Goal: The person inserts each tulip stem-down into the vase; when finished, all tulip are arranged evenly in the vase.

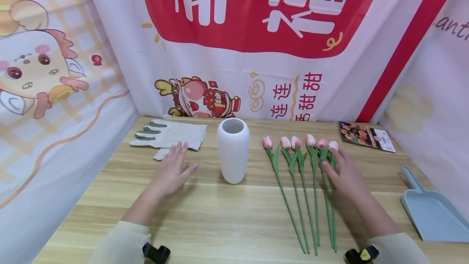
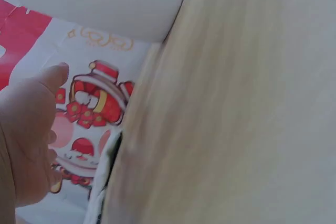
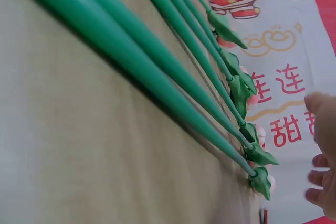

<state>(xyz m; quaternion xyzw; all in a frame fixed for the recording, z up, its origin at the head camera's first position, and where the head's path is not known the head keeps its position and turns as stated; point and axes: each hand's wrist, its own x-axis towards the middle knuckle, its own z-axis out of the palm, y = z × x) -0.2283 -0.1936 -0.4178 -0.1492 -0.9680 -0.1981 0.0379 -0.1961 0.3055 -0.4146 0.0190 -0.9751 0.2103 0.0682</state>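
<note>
A person's two hands extend over a wooden counter [image 1: 205, 223], both unfurled and apparently gripping nothing: the left hand [image 1: 175, 172], fingers spread, lies just near of a pale work glove [image 1: 183, 132] at far left, while the right hand [image 1: 346, 174], thumb and fingers parted, is at the rightmost bloom [image 1: 333, 145] in a row of six pink tulips [image 1: 301, 161] laid across the right side. Whether its fingertips touch the petals cannot be told. The two rightmost stems lie almost together, so a pinch there could lift both or drag a neighbor askew; a grip high on the flower might bend or loosen the head. A white vase [image 1: 233, 154] stands upright between the left hand and the tulips, its tall, narrow shape likely to topple if knocked by the left thumb or a long stem swinging leftward.
</note>
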